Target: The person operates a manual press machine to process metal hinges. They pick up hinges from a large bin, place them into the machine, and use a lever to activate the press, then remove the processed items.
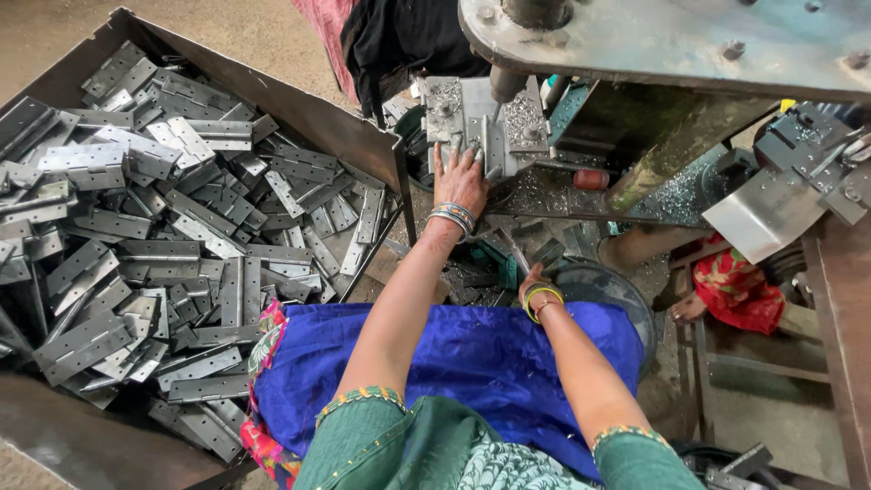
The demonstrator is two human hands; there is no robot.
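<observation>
The left hand (458,181) lies flat, fingers spread, pressing a steel hinge (488,154) onto the press bed (544,195) at upper centre; the hinge looks stiff, thin and sharp-edged, best held by its flat leaf. The right hand (533,283) reaches low among scrap at centre, and its grip cannot be told. The hinge bin (299,113) on the left crowds that side, leaving little room.

Dusty concrete floor (272,32), daylit; metal shavings (676,195) strewn about; grey steel frame (830,299) at right, dark cloth (399,36) hanging behind.
</observation>
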